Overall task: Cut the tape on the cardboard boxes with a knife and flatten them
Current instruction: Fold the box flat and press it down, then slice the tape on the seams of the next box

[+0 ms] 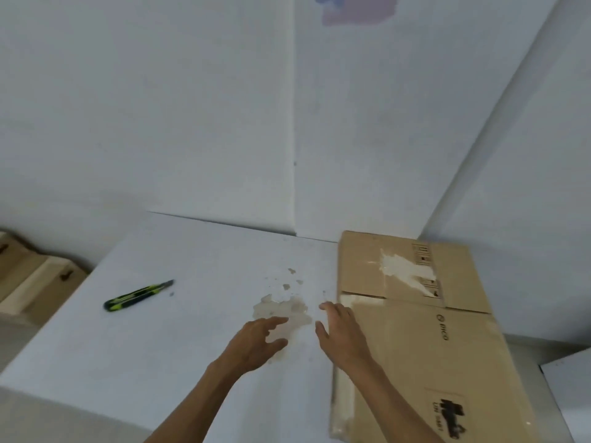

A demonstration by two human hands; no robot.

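A flattened brown cardboard box point(425, 340) lies on the right side of the white table point(179, 330), with torn white patches and black print on it. My right hand point(340, 337) hovers at the box's left edge with fingers spread and holds nothing. My left hand point(259, 340) is just to its left over a stained patch of the table, fingers relaxed and empty. A green and black utility knife point(137, 295) lies on the table far to the left, apart from both hands.
White walls point(224, 123) meet in a corner behind the table. More cardboard boxes point(28, 282) sit lower down beyond the table's left edge. A white surface point(569, 394) shows at the lower right past the flattened box.
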